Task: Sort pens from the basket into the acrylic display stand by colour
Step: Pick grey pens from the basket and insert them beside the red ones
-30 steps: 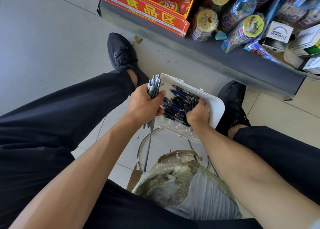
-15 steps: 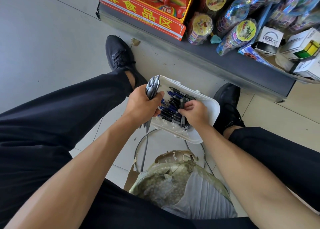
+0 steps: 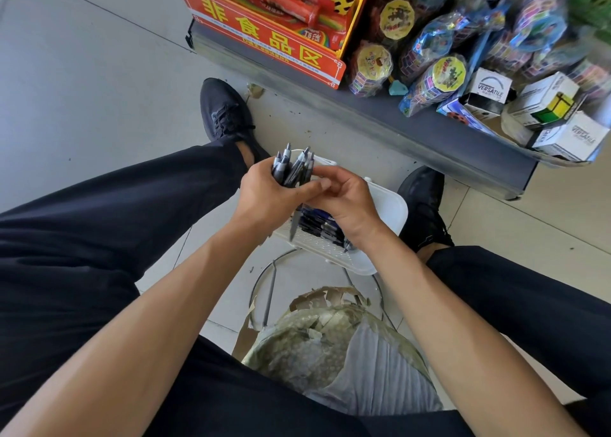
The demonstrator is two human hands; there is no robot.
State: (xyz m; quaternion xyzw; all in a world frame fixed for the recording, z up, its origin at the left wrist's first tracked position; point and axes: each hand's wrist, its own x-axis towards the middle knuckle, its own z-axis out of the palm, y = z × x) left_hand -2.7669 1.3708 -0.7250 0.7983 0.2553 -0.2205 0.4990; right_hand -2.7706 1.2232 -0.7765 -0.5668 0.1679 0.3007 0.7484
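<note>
The pens (image 3: 292, 169) stood as a bundle in the left hand (image 3: 267, 198), tips up, over the near corner of the white basket (image 3: 386, 205); more pens (image 3: 319, 221) lay loose in the basket, partly hidden under the hands; they looked light, stiff and smooth, likely to slide past each other, so a hold round the middle of the barrels seemed safest; the left grip was clenched round the bundle; the right hand (image 3: 344, 198) met it, fingers curled at one pen, though whether it pinched it I could not tell; the display stand was not in view; toy packets (image 3: 426, 63) crowded a shelf (image 3: 413, 129) beyond.
</note>
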